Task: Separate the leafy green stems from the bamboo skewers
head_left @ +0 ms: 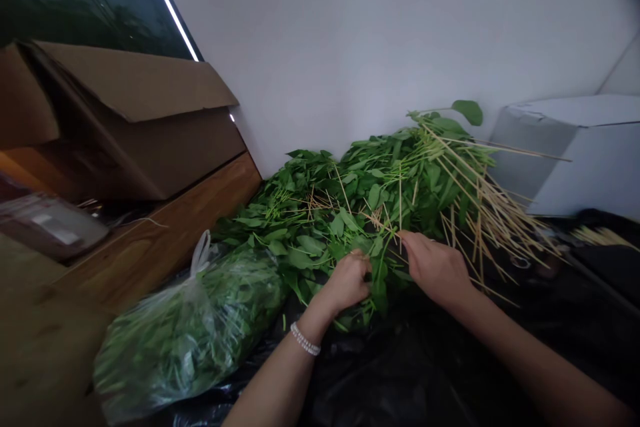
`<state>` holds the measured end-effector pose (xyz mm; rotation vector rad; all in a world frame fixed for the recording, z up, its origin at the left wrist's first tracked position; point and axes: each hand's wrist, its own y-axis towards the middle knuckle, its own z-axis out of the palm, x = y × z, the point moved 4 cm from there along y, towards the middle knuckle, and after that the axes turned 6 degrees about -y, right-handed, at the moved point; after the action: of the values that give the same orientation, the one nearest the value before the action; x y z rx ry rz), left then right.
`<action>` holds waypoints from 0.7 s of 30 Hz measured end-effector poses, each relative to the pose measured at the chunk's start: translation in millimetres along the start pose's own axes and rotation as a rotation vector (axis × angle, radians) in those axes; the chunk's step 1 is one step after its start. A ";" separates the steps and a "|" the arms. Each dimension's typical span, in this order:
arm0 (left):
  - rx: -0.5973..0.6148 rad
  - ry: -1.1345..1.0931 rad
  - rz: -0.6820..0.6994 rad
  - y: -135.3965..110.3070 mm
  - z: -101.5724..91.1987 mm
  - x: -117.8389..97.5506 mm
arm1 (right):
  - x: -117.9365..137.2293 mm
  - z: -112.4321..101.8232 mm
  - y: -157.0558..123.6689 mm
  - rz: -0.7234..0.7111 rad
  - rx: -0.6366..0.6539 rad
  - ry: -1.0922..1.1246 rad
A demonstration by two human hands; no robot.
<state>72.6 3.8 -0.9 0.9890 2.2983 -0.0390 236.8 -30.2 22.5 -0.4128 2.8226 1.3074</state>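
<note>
A large heap of leafy green stems [300, 240] lies in front of me, with thin pale sticks [493, 223] fanning out on its right side. My left hand [350, 283], a beaded bracelet at its wrist, is closed low on the near edge of the heap around leafy stems; its fingertips are partly hidden by leaves. Just to its right, my right hand [435, 270] pinches at the end of a thin pale stem, thumb and forefinger together. Which plant that stem belongs to is hard to make out.
A tied clear plastic bag of greens [200, 327] sits at the left. Black plastic sheeting [390, 373] covers the surface under my arms. An open cardboard box [160, 140] stands on a wooden ledge [220, 193]; a white box [575, 147] is at the right, against the wall.
</note>
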 end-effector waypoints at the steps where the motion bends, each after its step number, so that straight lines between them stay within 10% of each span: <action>1: -0.023 -0.015 0.007 0.4 -2.1 0.6 | 0.1 -0.3 0.0 -0.001 -0.002 0.002; 10: -0.694 -0.659 -0.232 -1.8 -43.4 39.4 | 1.8 -4.1 0.2 -0.026 -0.050 0.051; 14: -0.717 -1.189 -0.359 -2.4 -41.2 45.3 | 9.2 -5.4 -0.4 -0.087 -0.039 0.081; 21: -0.574 -1.440 -0.451 -2.5 -31.5 35.2 | 21.3 -1.4 -4.4 -0.164 0.049 0.107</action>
<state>35.7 32.9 4.1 -0.0140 1.0034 -0.1907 217.4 -39.0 17.7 -0.7163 2.8267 1.2174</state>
